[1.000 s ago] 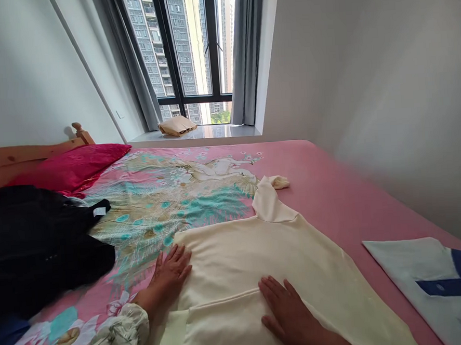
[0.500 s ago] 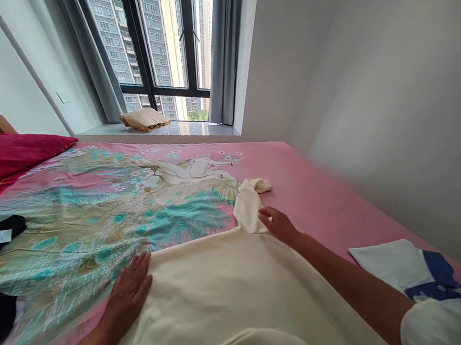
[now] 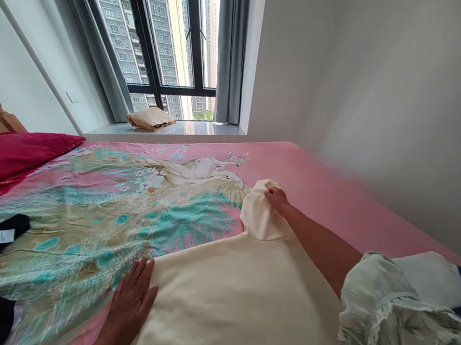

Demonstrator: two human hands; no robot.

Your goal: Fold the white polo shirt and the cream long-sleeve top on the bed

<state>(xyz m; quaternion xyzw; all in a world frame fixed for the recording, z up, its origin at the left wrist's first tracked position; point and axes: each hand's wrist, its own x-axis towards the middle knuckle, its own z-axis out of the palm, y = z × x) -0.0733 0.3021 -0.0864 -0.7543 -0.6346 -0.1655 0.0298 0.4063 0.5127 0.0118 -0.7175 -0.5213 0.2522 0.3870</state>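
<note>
A cream garment [image 3: 222, 292] is spread over the near part of the bed, with a narrower sleeve-like piece [image 3: 258, 215] stretching away from its far edge. My right hand [image 3: 276, 197] pinches that narrow piece near its far end, its fingers closed on the cloth. Along the garment's left edge, my left hand [image 3: 133, 298] lies flat with fingers stretched out, resting partly on the cloth and partly on the patterned sheet. The near end of the garment runs out of view at the bottom.
The bed carries a pink sheet [image 3: 292, 163] with a bird print. A red pillow [image 3: 26, 156] is at the left, near black clothing [image 3: 7, 230] with a white label. Beside my right sleeve lies a white-and-blue garment [image 3: 435, 272]. A folded tan cloth [image 3: 151, 118] rests on the windowsill.
My right hand has moved farther from me and closed on the sleeve-like piece, which is now straighter and more spread. My left hand stays flat in nearly the same spot.
</note>
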